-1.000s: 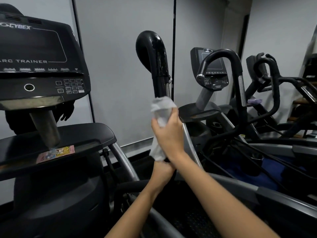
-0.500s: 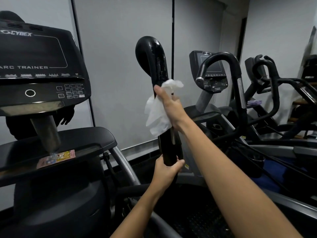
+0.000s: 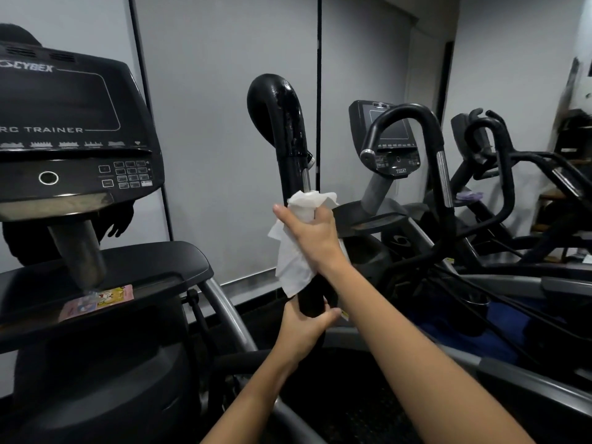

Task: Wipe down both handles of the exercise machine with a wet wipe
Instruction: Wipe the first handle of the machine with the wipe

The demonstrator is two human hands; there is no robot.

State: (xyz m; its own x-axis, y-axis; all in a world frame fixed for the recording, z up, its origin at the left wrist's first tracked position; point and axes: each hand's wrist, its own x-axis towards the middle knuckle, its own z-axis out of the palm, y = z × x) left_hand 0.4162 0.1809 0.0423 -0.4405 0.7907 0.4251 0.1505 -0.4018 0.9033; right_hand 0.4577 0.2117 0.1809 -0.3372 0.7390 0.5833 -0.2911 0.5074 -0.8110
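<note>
Your right hand (image 3: 315, 233) grips the crumpled white wet wipe (image 3: 296, 251) around the glossy black curved handle (image 3: 290, 145); at 6 o'clock below, your left hand (image 3: 302, 331) clasps the shaft.

1. Your left hand (image 3: 301, 328) is bare; no glove, ring or band shows on it.
2. Your right hand (image 3: 315, 237) is likewise bare; its thumb carries a short, unpainted nail.
3. Both of your forearms are uncovered right to the bottom edge of the view; no sleeve, cuff, watch or strap appears on either wrist.
</note>
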